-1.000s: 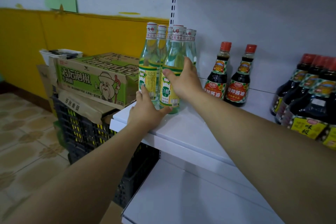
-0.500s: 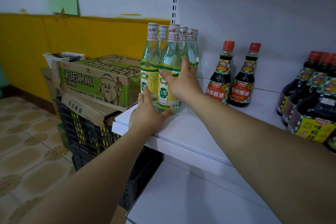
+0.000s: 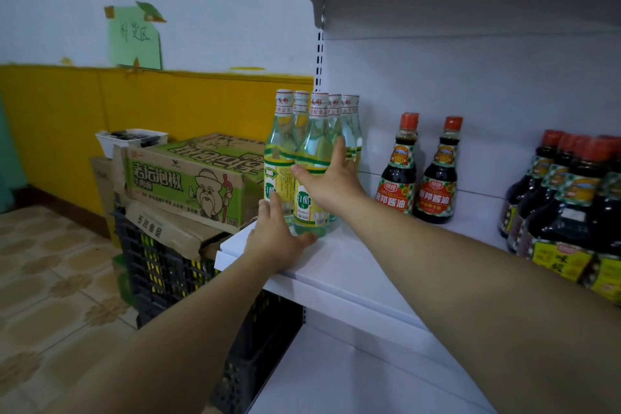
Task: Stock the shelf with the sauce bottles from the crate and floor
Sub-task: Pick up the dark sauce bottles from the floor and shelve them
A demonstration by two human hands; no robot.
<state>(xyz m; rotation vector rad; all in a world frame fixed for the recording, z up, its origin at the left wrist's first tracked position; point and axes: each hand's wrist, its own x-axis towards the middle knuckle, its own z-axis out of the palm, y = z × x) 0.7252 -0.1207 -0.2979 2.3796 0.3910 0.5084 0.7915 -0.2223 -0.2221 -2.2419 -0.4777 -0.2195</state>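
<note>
While left hand (image 3: 275, 242) and right hand (image 3: 331, 180) press open-fingered, clear bottles (image 3: 317, 141), yellow-green labels (image 3: 275, 178), white caps (image 3: 285, 101), upright

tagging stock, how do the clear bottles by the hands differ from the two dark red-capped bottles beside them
The clear bottles hold pale liquid under white caps; the dark bottles hold near-black liquid under red caps. The clear bottles are taller and slimmer than the dark bottles. The clear bottles stand bunched, touched by the left hand and right hand; the dark bottles stand apart, untouched. All stand upright on one shelf.
</note>
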